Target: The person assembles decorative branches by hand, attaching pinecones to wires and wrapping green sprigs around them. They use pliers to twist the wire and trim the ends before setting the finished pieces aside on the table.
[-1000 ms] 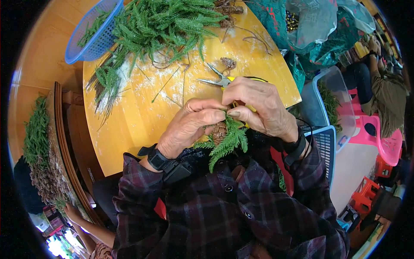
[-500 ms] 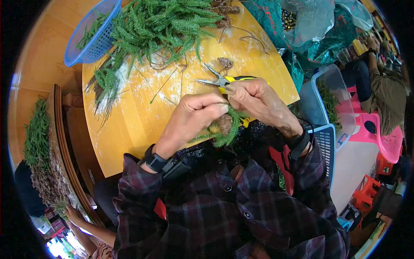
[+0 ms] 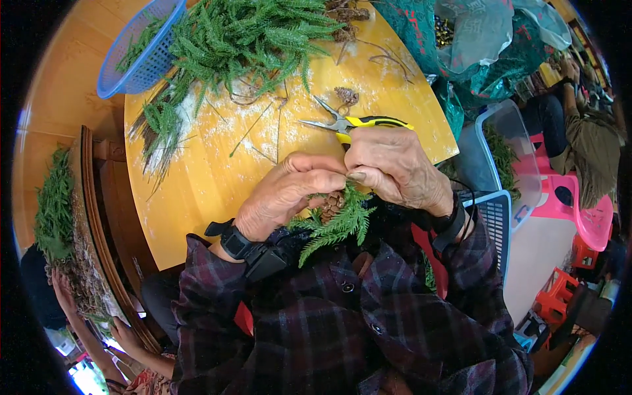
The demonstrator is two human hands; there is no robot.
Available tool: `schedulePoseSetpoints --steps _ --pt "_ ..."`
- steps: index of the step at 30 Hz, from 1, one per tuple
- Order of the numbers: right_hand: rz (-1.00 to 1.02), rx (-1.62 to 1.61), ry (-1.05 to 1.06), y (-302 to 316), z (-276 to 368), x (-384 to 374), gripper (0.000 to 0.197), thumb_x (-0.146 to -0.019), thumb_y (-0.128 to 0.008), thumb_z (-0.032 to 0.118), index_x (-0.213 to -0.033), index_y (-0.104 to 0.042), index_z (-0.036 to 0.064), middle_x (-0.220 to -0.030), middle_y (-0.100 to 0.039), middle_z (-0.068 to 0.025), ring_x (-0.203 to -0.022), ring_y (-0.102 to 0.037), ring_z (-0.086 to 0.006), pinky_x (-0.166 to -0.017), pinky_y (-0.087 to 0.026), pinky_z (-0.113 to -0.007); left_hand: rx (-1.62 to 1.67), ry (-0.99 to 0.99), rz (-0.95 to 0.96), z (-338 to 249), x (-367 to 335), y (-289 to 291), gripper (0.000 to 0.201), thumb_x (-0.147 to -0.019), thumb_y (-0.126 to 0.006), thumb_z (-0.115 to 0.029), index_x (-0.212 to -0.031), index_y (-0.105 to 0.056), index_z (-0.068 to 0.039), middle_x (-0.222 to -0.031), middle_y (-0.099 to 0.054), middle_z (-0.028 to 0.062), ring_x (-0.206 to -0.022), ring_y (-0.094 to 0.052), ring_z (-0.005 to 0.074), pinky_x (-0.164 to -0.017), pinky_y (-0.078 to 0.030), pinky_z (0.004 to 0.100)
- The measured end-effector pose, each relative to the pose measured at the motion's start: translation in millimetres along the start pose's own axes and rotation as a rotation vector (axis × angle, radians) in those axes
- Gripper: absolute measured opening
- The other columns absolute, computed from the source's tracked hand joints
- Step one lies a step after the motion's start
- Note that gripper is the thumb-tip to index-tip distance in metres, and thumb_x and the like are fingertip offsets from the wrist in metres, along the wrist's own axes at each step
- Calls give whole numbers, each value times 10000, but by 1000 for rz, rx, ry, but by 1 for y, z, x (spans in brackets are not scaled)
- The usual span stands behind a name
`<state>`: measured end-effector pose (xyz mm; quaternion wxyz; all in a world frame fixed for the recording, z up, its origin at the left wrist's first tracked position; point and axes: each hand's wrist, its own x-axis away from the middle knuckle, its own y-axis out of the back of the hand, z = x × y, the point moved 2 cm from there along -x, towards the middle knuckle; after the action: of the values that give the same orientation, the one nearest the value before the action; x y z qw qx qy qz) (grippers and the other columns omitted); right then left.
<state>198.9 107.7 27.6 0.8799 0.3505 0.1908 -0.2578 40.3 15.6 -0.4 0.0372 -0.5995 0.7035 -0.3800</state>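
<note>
Close to my body, over the near edge of the table, I hold a green pine sprig (image 3: 339, 227) with a brown pine cone (image 3: 331, 208) among its needles. My left hand (image 3: 286, 192) pinches it at the top, fingers closed just above the cone. The fingers of my right hand (image 3: 401, 164) are also closed, its thumb against the sprig's upper end; what lies inside that pinch is hidden. Just beyond my right hand, yellow-and-black needle-nose pliers (image 3: 342, 124) lie with jaws apart. A loose pine cone (image 3: 346, 96) is behind them.
A pile of green sprigs (image 3: 250, 39) covers the far side of the yellow table (image 3: 191, 217), beside a blue basket (image 3: 141, 69). Clear and blue bins (image 3: 490, 155) and green bags (image 3: 454, 108) stand at right. Another person's hands (image 3: 125, 336) work at a left table.
The sprig has turned, so its needles spread lower and the cone shows more fully. My right hand has rolled over and its thumb has come down; my left fingers have shifted slightly lower.
</note>
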Motion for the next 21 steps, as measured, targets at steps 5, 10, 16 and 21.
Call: schedulePoseSetpoints --steps 5,10,16,21 --pt "98 -85 -249 -2 -2 3 262 -925 -514 193 -719 -486 33 -599 -398 -54 -532 -450 -175 -512 -364 -314 -528 -129 28 -21 4 -13 126 -851 -621 -128 -883 -664 -14 -730 -611 -15 -661 -557 82 -591 -413 201" --pt "80 -630 -726 -7 -15 12 314 -973 -445 240 -745 -502 31 -623 -397 -33 -553 -420 -143 -523 -357 -282 -587 -214 -25 -18 0 -11 125 -850 -621 -127 -887 -663 -15 -736 -615 -23 -681 -572 73 -598 -423 205" --pt "-159 -271 -258 -3 -5 -1 249 -936 -513 247 -811 -541 34 -677 -459 -44 -574 -454 -176 -545 -386 -292 -30 -41 -257 2 0 -3 224 -840 -590 -114 -995 -617 46 -817 -643 84 -684 -612 162 -634 -484 255" --pt "-25 -105 -47 -1 3 -4 209 -879 -581 236 -821 -556 37 -696 -487 -76 -580 -481 -248 -543 -400 -328 96 -20 -27 18 -2 3 246 -821 -600 -121 -995 -600 52 -866 -648 116 -719 -619 188 -662 -493 281"
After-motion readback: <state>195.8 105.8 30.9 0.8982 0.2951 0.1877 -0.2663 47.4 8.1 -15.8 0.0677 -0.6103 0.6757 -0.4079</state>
